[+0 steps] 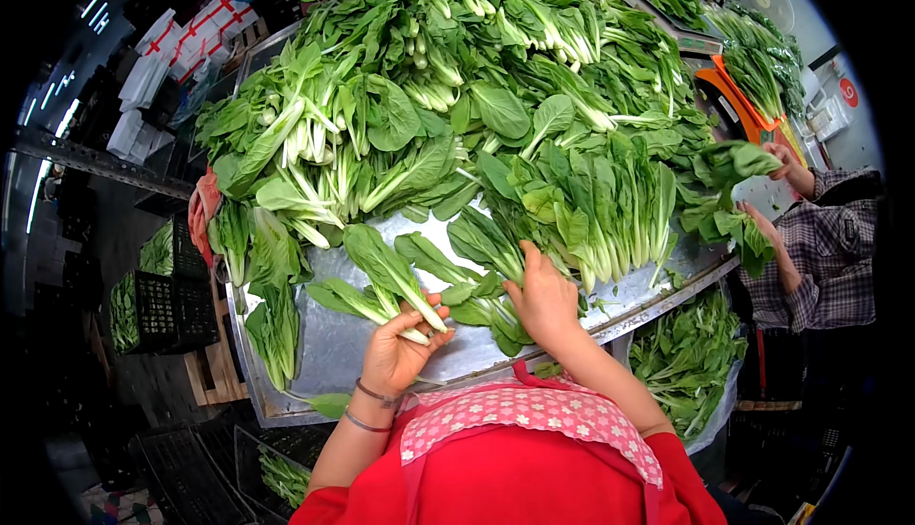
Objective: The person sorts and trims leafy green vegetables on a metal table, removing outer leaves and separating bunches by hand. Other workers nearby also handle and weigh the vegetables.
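My left hand (pixel 409 343) holds a couple of leafy green stalks (pixel 389 268) by their pale stem ends, above the metal tabletop (pixel 332 353). With its fingers around the lower part of a darker leafy bunch (pixel 490 243), my right hand (pixel 547 300) is low over the table; the fingertips are partly hidden, so I cannot tell how firmly it grips. Loose leaves (pixel 493 310) lie between the two hands. Just beyond my right hand, a neat row of greens (pixel 607 203) rests with the stems towards me. A large heap of greens (pixel 429 96) covers the far part of the table.
A co-worker in a plaid shirt (pixel 822 260) handles greens at the right. Near there are an orange scale (pixel 743 103) and a plastic-lined container of leaves (pixel 686 360). Black crates (pixel 154 310) stand on the left, white boxes (pixel 193 35) behind. Other people's hands show at the far edge.
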Motion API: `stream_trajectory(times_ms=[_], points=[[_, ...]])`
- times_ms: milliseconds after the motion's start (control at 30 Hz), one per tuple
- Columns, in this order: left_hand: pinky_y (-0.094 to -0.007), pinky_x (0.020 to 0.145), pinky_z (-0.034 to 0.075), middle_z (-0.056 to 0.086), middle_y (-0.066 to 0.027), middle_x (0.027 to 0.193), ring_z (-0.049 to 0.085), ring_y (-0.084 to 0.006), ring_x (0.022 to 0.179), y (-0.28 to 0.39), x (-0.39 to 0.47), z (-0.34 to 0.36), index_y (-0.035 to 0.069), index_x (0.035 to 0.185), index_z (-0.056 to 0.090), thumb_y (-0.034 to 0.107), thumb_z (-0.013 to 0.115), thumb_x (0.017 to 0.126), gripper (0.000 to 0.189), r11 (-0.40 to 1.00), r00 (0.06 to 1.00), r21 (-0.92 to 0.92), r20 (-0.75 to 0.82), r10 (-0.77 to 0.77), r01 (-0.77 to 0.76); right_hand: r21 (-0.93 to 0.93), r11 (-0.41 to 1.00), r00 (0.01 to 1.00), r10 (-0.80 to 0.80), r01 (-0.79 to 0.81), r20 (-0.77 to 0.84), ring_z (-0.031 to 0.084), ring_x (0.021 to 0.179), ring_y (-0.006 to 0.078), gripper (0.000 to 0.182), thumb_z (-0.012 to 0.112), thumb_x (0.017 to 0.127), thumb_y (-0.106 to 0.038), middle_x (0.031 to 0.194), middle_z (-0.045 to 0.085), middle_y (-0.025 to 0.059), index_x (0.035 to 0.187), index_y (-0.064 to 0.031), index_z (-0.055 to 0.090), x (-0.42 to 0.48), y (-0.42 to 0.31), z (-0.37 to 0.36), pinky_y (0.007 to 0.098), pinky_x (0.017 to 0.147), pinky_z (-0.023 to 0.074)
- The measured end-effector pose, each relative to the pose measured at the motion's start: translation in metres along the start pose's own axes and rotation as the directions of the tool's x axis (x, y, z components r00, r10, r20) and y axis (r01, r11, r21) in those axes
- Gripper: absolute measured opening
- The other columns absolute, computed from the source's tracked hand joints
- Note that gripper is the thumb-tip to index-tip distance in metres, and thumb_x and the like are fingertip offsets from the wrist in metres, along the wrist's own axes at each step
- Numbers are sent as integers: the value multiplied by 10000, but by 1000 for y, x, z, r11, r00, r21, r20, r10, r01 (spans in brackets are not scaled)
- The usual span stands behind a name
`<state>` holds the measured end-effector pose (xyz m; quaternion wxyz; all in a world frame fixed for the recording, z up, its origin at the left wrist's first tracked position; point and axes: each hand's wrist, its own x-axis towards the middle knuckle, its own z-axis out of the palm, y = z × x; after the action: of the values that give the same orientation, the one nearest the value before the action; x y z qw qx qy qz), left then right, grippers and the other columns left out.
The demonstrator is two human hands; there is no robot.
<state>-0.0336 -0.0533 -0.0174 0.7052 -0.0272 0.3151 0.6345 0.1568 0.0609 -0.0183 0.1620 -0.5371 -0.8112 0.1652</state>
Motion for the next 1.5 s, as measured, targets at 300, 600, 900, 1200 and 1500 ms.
stream_trajectory(times_ms=[300, 600, 900, 1200, 1500], points=[[-498, 857, 476, 583, -116, 1072, 550, -264, 1036, 3, -6, 19, -33, 1164, 457, 49, 437, 866, 310, 999, 1000, 31, 0, -10, 10, 494, 858, 983, -59, 138, -172, 561, 663, 221, 437, 660, 747, -94, 883, 570, 119, 1140, -13, 488, 2, -18, -19, 311, 596, 469], [-401, 738, 507, 578, -92, 977, 564, -207, 964, -3, 1, 29, 75, 1038, 479, 11, 544, 825, 232, 969, 984, 169, 28, 179, -181, 889, 348, 952, 180, -299, 249, 563, 662, 88, 325, 674, 780, -67, 795, 603, 66, 1028, 43, 495, 6, -12, -2, 203, 567, 457], [-267, 589, 468, 581, -86, 932, 566, -145, 705, -24, 14, 59, 42, 909, 494, 14, 640, 788, 192, 726, 903, 583, 34, 428, -365, 922, 255, 956, 84, -292, 280, 583, 665, 88, 324, 689, 780, -85, 757, 613, 75, 1015, 14, 490, -17, -24, 3, 206, 568, 460], [-249, 553, 452, 568, -69, 879, 563, -146, 750, -24, 17, 51, 54, 857, 484, 0, 641, 775, 185, 781, 924, 560, -69, 376, -276, 931, 291, 975, 36, -220, 219, 600, 750, 134, 215, 618, 813, -14, 861, 595, 84, 996, 26, 512, -26, -25, 3, 246, 667, 512], [-237, 563, 435, 577, -63, 862, 554, -130, 721, -31, 12, 47, 35, 850, 516, -8, 617, 784, 128, 698, 891, 621, 1, 455, -357, 881, 354, 945, 36, -315, 324, 614, 711, 155, 224, 596, 832, -82, 860, 609, 120, 991, 52, 514, -25, -25, 1, 253, 623, 529]])
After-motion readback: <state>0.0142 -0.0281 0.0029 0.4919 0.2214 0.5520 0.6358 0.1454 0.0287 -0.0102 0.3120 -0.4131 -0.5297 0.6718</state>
